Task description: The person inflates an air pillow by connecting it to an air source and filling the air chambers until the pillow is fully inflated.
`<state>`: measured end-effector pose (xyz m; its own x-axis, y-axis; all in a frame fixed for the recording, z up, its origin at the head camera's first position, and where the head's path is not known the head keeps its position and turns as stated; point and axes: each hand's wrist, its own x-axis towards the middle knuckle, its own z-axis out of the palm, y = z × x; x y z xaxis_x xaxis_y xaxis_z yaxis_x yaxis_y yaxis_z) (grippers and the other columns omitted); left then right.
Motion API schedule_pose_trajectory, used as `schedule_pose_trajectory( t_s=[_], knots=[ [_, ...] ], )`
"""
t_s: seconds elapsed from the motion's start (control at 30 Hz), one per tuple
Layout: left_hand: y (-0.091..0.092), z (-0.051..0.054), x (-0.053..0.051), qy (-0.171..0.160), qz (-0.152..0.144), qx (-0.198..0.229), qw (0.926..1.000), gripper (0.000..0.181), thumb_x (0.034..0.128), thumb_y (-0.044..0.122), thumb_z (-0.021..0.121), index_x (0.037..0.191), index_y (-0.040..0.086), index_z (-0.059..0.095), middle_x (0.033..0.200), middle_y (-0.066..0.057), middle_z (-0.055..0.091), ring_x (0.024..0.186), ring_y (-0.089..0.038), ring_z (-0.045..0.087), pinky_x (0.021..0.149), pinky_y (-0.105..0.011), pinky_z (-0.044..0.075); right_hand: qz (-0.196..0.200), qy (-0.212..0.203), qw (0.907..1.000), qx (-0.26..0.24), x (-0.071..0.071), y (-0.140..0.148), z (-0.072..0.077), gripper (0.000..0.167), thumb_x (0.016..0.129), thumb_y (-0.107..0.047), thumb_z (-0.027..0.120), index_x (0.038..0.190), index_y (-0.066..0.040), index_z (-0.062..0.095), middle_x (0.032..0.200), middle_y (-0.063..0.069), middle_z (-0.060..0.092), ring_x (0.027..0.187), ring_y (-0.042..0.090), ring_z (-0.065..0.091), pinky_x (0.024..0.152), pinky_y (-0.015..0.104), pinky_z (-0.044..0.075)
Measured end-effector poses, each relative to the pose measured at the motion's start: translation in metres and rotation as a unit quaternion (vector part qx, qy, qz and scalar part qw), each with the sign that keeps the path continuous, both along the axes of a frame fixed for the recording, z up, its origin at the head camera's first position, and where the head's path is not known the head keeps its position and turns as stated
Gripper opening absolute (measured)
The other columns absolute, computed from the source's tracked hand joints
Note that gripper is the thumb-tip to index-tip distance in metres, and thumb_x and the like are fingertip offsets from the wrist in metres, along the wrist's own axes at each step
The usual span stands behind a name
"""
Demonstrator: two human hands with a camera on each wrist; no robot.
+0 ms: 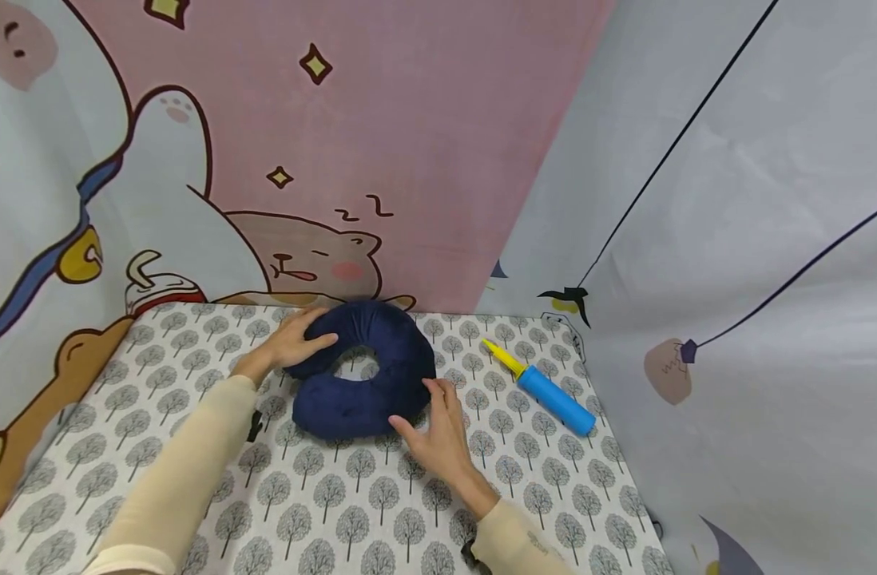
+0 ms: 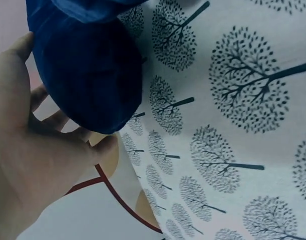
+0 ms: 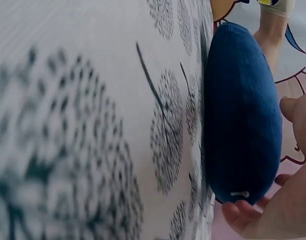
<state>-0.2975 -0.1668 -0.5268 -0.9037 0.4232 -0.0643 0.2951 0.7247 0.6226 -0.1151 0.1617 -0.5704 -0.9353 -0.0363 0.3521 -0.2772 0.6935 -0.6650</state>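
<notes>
A navy-blue U-shaped neck pillow (image 1: pixel 402 343) lies on the tree-print cloth, its opening facing left. My left hand (image 1: pixel 295 342) holds the far arm's end, thumb on top and fingers round the far side. In the left wrist view the fingers of the left hand (image 2: pixel 32 135) curve about the blue pillow end (image 2: pixel 92 75). At the near right curve, my right hand (image 1: pixel 442 435) grips the pillow's edge between spread thumb and fingers. In the right wrist view, fingertips of the right hand (image 3: pixel 283 200) touch the pillow (image 3: pixel 243 115) close to a small zipper pull (image 3: pixel 240 194).
A blue hand pump (image 1: pixel 557 399) with a yellow nozzle (image 1: pixel 503 357) lies right of the pillow. The tree-print cloth (image 1: pixel 295 519) covers the table. Behind stands a cartoon-print backdrop (image 1: pixel 424 160), and a pale curtain (image 1: pixel 769 279) hangs along the right side.
</notes>
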Motion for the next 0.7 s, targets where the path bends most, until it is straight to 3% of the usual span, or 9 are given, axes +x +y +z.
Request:
schedule_pose_trajectory(
  t_s=[0.17, 0.37, 0.47, 0.7],
  knots=[
    [-0.002, -0.004, 0.002, -0.004, 0.0, 0.013, 0.9999, 0.082, 0.1147, 0.044, 0.064, 0.179, 0.008, 0.028, 0.184, -0.03, 0.028, 0.167, -0.061, 0.028, 0.133, -0.081, 0.026, -0.016, 0.007, 0.9999, -0.002, -0.003, -0.009, -0.004, 0.083, 0.098, -0.046, 0.088, 0.157, 0.003, 0.056, 0.156, 0.025, 0.052, 0.139, 0.042, 0.063, 0.113, 0.06, 0.057],
    [-0.003, 0.001, 0.015, 0.008, 0.012, 0.023, 0.9996, 0.079, 0.1145, 0.044, 0.065, 0.177, 0.006, 0.034, 0.18, -0.032, 0.035, 0.163, -0.06, 0.037, 0.13, -0.08, 0.033, -0.012, -0.007, 0.9983, -0.056, -0.013, 0.004, 0.003, 0.074, 0.099, -0.034, 0.089, 0.155, 0.003, 0.058, 0.159, 0.027, 0.053, 0.129, 0.039, 0.066, 0.106, 0.056, 0.06],
    [-0.001, 0.005, 0.027, 0.024, 0.02, 0.021, 0.9993, 0.08, 0.1141, 0.045, 0.065, 0.175, 0.003, 0.036, 0.177, -0.034, 0.04, 0.159, -0.06, 0.044, 0.127, -0.078, 0.039, 0.006, -0.033, 0.9951, -0.093, -0.022, 0.02, 0.009, 0.073, 0.099, -0.028, 0.088, 0.158, 0.001, 0.057, 0.165, 0.028, 0.05, 0.127, 0.04, 0.067, 0.104, 0.055, 0.062],
    [0.005, 0.011, 0.073, 0.072, 0.075, 0.048, 0.9934, 0.08, 0.1098, 0.043, 0.073, 0.17, -0.001, 0.044, 0.168, -0.036, 0.051, 0.151, -0.063, 0.051, 0.12, -0.08, 0.044, 0.058, -0.105, 0.9812, -0.151, -0.047, 0.056, 0.017, 0.069, 0.101, -0.021, 0.079, 0.164, -0.008, 0.054, 0.177, 0.023, 0.039, 0.15, 0.048, 0.054, 0.123, 0.058, 0.053]
  ],
)
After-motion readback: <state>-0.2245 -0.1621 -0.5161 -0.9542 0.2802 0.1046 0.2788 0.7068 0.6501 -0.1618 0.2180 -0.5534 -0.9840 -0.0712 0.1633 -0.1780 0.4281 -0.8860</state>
